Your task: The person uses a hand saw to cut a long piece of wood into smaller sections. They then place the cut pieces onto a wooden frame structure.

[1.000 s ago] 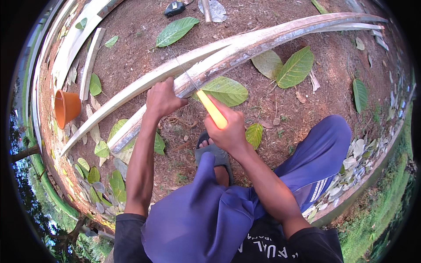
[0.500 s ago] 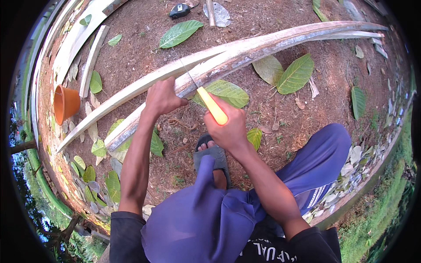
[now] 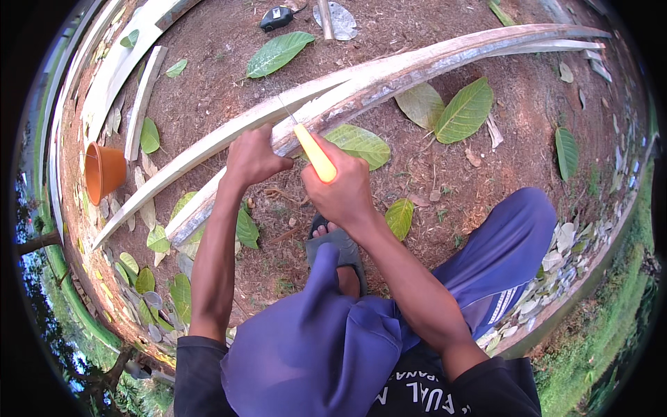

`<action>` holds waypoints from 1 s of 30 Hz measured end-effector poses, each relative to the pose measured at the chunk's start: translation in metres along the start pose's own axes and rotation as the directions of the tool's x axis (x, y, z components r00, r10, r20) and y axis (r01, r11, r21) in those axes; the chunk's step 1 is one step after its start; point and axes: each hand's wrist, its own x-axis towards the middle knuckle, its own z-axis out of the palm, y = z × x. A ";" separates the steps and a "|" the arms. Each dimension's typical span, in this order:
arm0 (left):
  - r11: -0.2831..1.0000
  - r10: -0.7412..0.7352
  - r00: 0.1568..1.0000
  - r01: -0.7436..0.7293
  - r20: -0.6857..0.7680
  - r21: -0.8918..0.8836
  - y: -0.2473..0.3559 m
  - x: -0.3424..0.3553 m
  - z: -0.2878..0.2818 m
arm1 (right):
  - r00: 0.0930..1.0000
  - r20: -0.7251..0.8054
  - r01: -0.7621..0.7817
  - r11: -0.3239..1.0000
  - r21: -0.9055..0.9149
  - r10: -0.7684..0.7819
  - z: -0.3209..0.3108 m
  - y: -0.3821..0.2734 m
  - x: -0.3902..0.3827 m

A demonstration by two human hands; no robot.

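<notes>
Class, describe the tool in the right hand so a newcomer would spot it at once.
Start with two long timbers sweeping from lower left to upper right. The left hand lies over the nearer timber; just to its right, the right hand grips the tool. Its bright yellow-orange handle stands out from timbers and green leaves.

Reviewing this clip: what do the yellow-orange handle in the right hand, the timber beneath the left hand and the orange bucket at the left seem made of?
Handle: probably plastic, given its smooth, uniformly bright colour.
Timber: raw, unfinished wood; pale upper face, rough, bark-like greyish-brown side.
Bucket: likely plastic, judging by its even colour and smooth wall, though painted metal remains possible.
</notes>
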 end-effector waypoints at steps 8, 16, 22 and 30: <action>0.994 -0.105 0.993 0.103 0.053 0.042 -0.004 -0.005 -0.004 | 0.999 0.045 -0.011 0.999 -0.030 0.012 -0.070 -0.008 -0.148; 1.000 0.006 0.999 -0.006 -0.034 0.022 -0.018 0.000 0.005 | 0.998 -0.040 0.040 0.997 0.065 -0.038 -0.027 0.014 -0.076; 0.996 -0.073 0.997 0.073 0.004 0.056 -0.008 -0.007 0.001 | 0.999 0.039 -0.017 0.999 -0.046 0.018 -0.072 -0.001 -0.143; 0.999 -0.034 0.999 0.033 0.022 0.042 -0.010 0.000 -0.002 | 0.999 0.010 0.045 0.998 0.037 -0.045 -0.027 0.022 -0.074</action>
